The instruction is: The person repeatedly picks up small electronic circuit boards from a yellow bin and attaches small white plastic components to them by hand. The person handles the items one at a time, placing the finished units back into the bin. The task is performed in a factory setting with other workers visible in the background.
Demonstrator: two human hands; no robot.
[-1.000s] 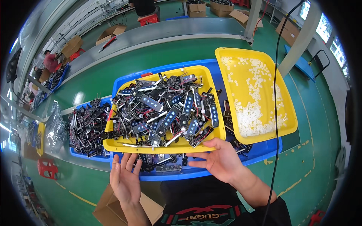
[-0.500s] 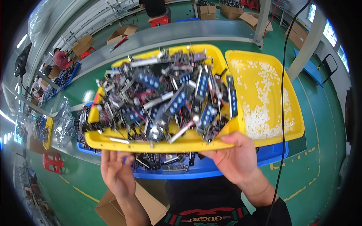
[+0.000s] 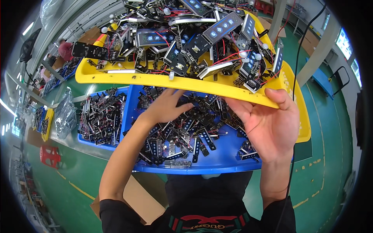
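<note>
Yellow tray (image 3: 128,79), heaped with small circuit boards (image 3: 202,35), has come up high off the blue bin (image 3: 217,165) since a second ago. Right hand (image 3: 268,124) clamps its near right edge. Left hand (image 3: 165,108), fingers spread, reaches under into the bin's loose boards (image 3: 182,130). A second yellow tray (image 3: 305,124) sits at the bin's right edge; the raised tray blocks the bin's far side.

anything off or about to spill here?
Yes. The yellow tray, heaped with circuit boards, is lifted and tilted over the blue bin, gripped at its rim by the right hand alone. The left hand is under it, in the bin's parts.
</note>
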